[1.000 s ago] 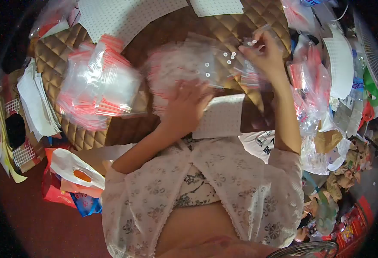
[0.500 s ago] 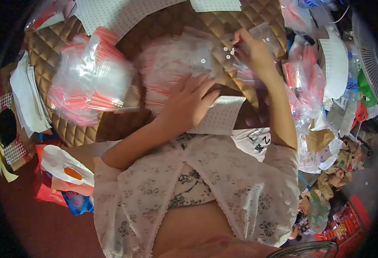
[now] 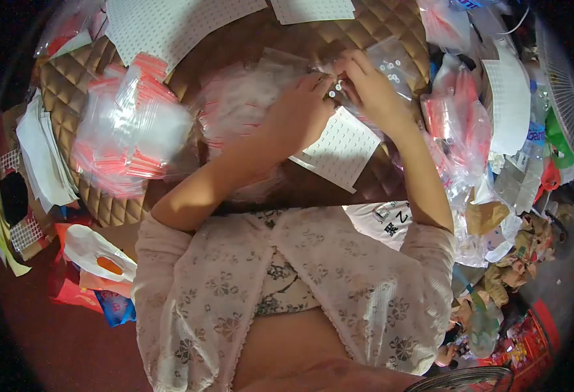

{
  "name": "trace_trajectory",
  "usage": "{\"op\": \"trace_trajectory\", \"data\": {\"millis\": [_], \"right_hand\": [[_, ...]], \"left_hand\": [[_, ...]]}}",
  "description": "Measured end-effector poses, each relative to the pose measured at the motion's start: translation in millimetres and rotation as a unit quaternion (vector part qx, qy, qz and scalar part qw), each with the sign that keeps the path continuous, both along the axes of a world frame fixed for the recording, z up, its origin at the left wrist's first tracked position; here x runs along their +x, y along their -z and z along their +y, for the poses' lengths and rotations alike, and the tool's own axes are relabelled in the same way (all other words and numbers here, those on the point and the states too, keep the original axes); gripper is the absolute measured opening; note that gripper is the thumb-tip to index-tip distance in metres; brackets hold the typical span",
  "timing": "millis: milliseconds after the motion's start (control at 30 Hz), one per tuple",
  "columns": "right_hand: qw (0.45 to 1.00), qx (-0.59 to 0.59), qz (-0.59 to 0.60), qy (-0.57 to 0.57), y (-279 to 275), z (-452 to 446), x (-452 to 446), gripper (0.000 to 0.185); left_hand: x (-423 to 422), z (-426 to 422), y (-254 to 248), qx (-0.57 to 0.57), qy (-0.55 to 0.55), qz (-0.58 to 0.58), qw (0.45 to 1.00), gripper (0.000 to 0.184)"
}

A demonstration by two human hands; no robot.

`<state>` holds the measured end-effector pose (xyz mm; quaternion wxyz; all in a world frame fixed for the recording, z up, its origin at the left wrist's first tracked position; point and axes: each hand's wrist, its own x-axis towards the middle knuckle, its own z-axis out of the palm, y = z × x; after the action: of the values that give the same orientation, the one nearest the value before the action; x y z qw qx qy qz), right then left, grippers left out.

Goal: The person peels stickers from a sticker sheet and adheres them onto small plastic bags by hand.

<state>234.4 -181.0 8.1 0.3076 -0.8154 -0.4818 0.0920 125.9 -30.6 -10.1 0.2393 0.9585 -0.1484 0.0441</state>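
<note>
1. Bringing the left hand [image 3: 300, 111] and the right hand [image 3: 383, 104] almost together over the bench, beside two small white discs [image 3: 332, 93], probably to work on one spot with both sets of fingertips.
2. Bending the left fingers close to one another above the loose pile of zip-lock bags [image 3: 231, 101]; impossible to tell whether clamped on a bag edge or only touching.
3. Curling the right fingers and thumb toward the left ones, near the discs; impossible to tell whether closed on anything, with blurred clear film around the tips.
4. Lying just beyond the right hand, a clear bag [image 3: 381, 53] with several more discs on or in it, likely placed there for short reach.
5. Lying slantwise below the hands, close to the left palm, a white sheet [image 3: 342, 147] with rows of small dark marks.
6. Heaped farther left, apart from the loose pile, a stack of red-edged zip-lock bags [image 3: 136, 127], seemingly within reach of the left arm.
7. Spread on the quilted cover [image 3: 58, 81] at the far side, a large marked sheet [image 3: 176, 29] and a smaller one [image 3: 313, 10].
8. Crowding the right edge, bundled plastic bags [image 3: 457, 111] and a fan [image 3: 564, 85], leaving little room for the right elbow to swing outward.
</note>
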Motion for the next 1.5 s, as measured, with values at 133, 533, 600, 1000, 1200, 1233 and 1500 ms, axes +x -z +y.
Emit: {"op": "trace_trajectory", "data": {"millis": [133, 533, 600, 1000, 1200, 1233, 1500], "right_hand": [[1.0, 0.009, 0.0, -0.008, 4, -4, 0, 0.033], [0.984, -0.023, -0.168, -0.045, -6, -3, -12, 0.041], [0.996, 0.0, -0.087, 0.006, 1, -3, -11, 0.038], [0.932, 0.244, 0.153, 0.219, -17, 3, 1, 0.044], [0.986, 0.118, -0.111, 0.028, -26, 29, -56, 0.035], [0.992, 0.074, -0.099, 0.007, -19, 30, -61, 0.037], [0.986, -0.077, -0.118, -0.088, -16, 33, -69, 0.029]], "left_hand": [[-4, 0, -9, 0.013, 0.006, -0.017, 1.0, 0.017], [-12, -12, -15, 0.054, 0.035, -0.02, 0.998, 0.017], [-12, -12, -16, 0.071, 0.031, -0.02, 0.997, 0.016], [-42, 2, -40, 0.036, 0.045, -0.083, 0.995, 0.018], [-102, 21, -32, -0.013, 0.002, -0.003, 1.0, 0.019], [-106, 21, -27, 0.001, -0.015, -0.025, 1.0, 0.019], [-114, 23, -17, -0.013, -0.035, -0.047, 0.998, 0.021]]}}
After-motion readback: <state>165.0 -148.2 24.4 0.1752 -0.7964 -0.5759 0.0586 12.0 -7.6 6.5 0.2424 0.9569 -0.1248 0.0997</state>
